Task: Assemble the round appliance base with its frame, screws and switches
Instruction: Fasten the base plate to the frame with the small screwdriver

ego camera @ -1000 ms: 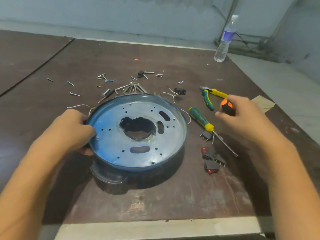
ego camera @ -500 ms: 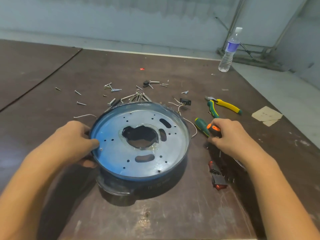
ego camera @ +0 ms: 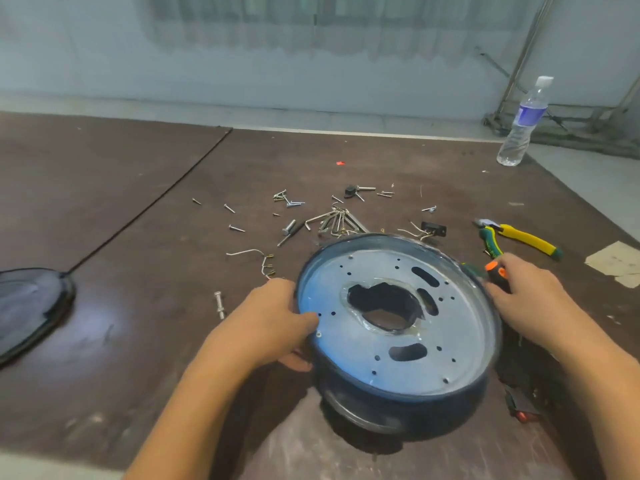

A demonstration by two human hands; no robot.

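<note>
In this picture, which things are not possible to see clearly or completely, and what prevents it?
Head view, all items:
Orange-black tool: only its handle end shows; the right hand covers the rest, so its kind is unclear.
Switches: partly behind the right forearm; number unclear.
Dark round object: cut off by the left edge.
Loose screws: too small to tell types.
Round base: the left hand covers part of its rim.

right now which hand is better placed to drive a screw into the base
Right. The right hand grips the screwdriver beside the base, while the left hand is busy gripping the base's opposite rim.
</note>
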